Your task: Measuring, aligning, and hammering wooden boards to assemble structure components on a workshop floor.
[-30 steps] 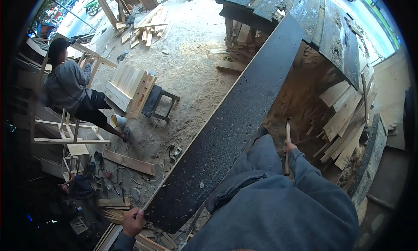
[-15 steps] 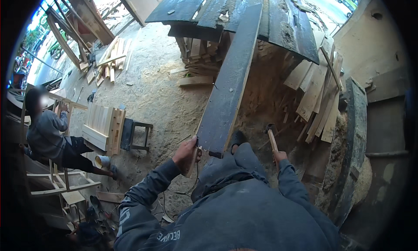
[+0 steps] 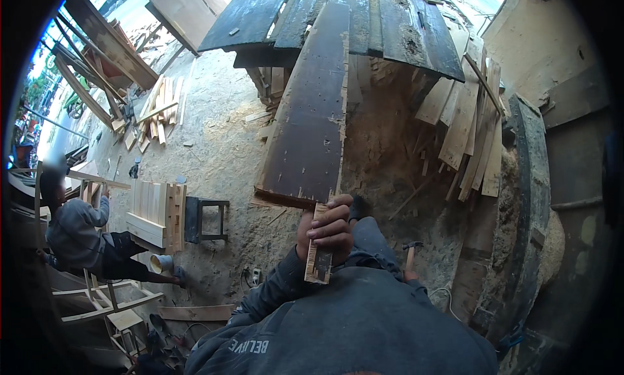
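Note:
A long plank (image 3: 305,124), dark brown with a chipped right edge, stretches away from me, its far end over a platform of dark boards (image 3: 364,20). At its near end my left hand (image 3: 330,228) is closed round a narrow strip of plywood (image 3: 318,266), which points down toward my chest. Whether the strip is joined to the plank, or the fingers also touch the plank, I cannot tell. Low at my right side, my right hand (image 3: 411,277) grips a hammer (image 3: 411,250) by its handle, head up. My torso hides most of that hand.
Another person (image 3: 81,209) stands at the left beside a wooden frame. Near them are a stack of pale boards (image 3: 146,212), a dark stool (image 3: 211,220) and a bucket (image 3: 160,263). Loose planks (image 3: 478,141) lean at the right. Sawdust covers the floor.
My left hand has moved right and turned, fingers now wrapped over the strip. The plank has shifted left and shows a browner, rougher surface. The hammer has dropped closer to my body.

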Demonstrator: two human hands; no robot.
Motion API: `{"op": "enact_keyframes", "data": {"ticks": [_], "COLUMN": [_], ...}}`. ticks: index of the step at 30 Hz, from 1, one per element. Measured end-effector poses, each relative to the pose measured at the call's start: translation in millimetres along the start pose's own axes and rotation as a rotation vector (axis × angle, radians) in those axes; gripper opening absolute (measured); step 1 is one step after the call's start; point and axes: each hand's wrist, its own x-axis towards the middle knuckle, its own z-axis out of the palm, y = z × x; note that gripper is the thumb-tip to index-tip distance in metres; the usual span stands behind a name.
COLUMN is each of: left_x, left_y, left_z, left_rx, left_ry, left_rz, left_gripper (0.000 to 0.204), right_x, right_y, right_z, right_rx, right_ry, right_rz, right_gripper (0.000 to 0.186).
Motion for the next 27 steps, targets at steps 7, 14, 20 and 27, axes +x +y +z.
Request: {"op": "enact_keyframes", "data": {"ticks": [7,14,20,27], "left_x": [-4,-8,-12,-18], "left_y": [5,11,14,20], "left_z": [-4,-20,-31,-42], "left_rx": [0.053,0.072,0.087,0.081], "left_ry": [-0.006,-0.019,-0.013,-0.055], "left_rz": [-0.007,-0.012,0.005,0.018], "left_gripper": [0.017,0.02,0.023,0.024], "right_x": [-72,-265,-339,-343], "right_y": [-138,-313,-363,-358], "right_z": [10,-28,-15,-15], "right_rx": [-0.135,0.168,-0.279,-0.059], "right_ry": [0.069,-0.157,-0.125,-0.124], "right_rz": [-0.572,-1.28,-1.403,-1.328], "right_gripper": [0.041,0.032,0.031,0.036]}}
